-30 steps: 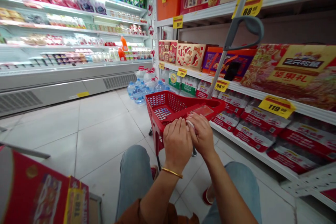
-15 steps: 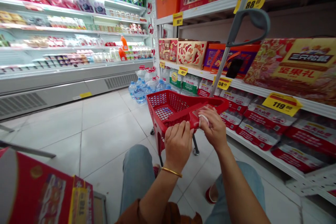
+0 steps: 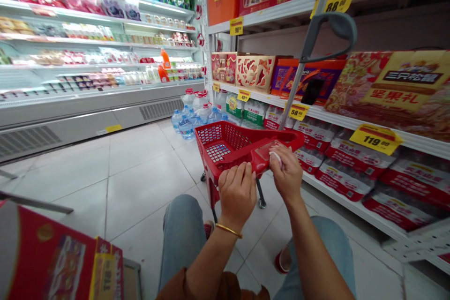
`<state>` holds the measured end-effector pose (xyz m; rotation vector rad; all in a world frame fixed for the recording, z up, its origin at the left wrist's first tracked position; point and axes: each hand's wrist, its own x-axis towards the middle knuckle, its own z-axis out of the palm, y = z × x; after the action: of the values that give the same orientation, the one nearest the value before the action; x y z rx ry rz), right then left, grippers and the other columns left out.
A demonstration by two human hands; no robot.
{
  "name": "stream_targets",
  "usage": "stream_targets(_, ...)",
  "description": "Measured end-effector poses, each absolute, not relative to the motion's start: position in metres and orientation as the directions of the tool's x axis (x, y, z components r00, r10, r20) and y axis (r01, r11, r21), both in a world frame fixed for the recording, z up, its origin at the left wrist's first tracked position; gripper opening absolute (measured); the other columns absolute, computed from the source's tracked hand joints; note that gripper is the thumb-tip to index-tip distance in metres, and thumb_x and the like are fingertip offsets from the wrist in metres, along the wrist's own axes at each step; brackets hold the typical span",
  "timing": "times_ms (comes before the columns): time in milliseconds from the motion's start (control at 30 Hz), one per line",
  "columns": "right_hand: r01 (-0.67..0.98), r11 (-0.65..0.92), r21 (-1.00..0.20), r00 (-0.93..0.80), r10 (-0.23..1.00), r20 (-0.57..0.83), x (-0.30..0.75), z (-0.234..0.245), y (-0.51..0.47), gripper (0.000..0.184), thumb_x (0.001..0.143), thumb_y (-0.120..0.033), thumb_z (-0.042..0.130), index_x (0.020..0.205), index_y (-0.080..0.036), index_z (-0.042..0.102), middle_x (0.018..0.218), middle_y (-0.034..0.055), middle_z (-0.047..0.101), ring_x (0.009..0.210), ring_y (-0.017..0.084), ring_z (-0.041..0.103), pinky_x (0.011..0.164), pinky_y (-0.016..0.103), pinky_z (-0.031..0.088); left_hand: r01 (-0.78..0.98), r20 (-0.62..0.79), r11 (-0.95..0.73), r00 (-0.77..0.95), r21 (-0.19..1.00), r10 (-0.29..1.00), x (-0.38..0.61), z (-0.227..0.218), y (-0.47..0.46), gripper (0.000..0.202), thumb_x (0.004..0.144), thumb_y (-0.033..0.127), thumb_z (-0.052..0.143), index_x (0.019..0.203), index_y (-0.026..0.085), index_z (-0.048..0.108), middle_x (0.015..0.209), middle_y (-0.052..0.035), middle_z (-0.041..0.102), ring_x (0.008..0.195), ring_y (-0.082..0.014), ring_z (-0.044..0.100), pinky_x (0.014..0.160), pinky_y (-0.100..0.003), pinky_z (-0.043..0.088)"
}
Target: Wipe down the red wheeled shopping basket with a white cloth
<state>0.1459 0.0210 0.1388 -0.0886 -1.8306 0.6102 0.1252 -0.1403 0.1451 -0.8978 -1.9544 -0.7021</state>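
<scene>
A red plastic shopping cart [image 3: 232,143] with a perforated basket stands on the floor in front of my knees. My left hand [image 3: 238,192], a gold bangle at its wrist, has its fingers curled over the near rim of the cart. On the cart's handle end, my right hand [image 3: 286,171] pinches a small wad of white cloth [image 3: 276,157] against the red plastic. Much of the wad is hidden by the fingers. A flat clear panel [image 3: 269,150] lies on the handle between the hands. Behind the handle rises a grey pole with a hooked grip [image 3: 330,35].
Shelves of gift boxes [image 3: 393,89] and packed water bottles [image 3: 344,173] run along the right. Large water bottles [image 3: 190,119] stand on the floor beyond the cart. A refrigerated display [image 3: 87,108] spans the left. A red box [image 3: 52,253] sits at the lower left.
My right hand has slid slightly right and down along the cart's handle with the white cloth. My left hand keeps its hold on the rim. The view has shifted a little.
</scene>
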Motion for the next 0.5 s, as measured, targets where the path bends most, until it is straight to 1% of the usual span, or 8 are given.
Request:
stream_targets(133,-0.26,0.877,-0.405,-0.394,0.286,0.873,0.151,0.14,-0.003,0.018,0.088,-0.025,0.054,0.101,-0.025,0.067,0.103,0.0063,0.071,0.109,0.024,0.061,0.106,0.054,0.038,0.806,0.872,0.575,-0.375,0.139,0.316,0.124,0.145,-0.142,0.027,0.089,0.017,0.05,0.112,0.014,0.063,0.105,-0.0108,0.071,0.095,-0.0241,0.063,0.085,-0.04,0.039)
stream_targets(300,-0.332,0.885,-0.327,-0.494,0.132,0.859,0.156,0.143,-0.023,0.024,0.089,-0.02,0.051,0.108,-0.025,0.064,0.111,0.0055,0.069,0.118,0.023,0.057,0.11,0.053,0.034,0.816,0.86,0.563,-0.376,0.131,0.344,0.124,0.143,-0.145,0.028,0.09,0.016,0.045,0.111,0.013,0.063,0.107,-0.0112,0.07,0.096,-0.0248,0.062,0.087,-0.04,0.038)
stream_targets(500,-0.323,0.919,-0.228,-0.486,0.046,0.873,0.152,0.143,-0.012,0.021,0.086,-0.023,0.056,0.105,-0.027,0.065,0.108,0.0025,0.07,0.111,0.023,0.061,0.114,0.057,0.022,0.822,0.854,0.564,-0.348,0.08,0.386,0.122,0.142,-0.15,0.029,0.09,0.017,0.047,0.115,0.013,0.061,0.11,-0.0111,0.069,0.097,-0.0244,0.062,0.089,-0.04,0.038)
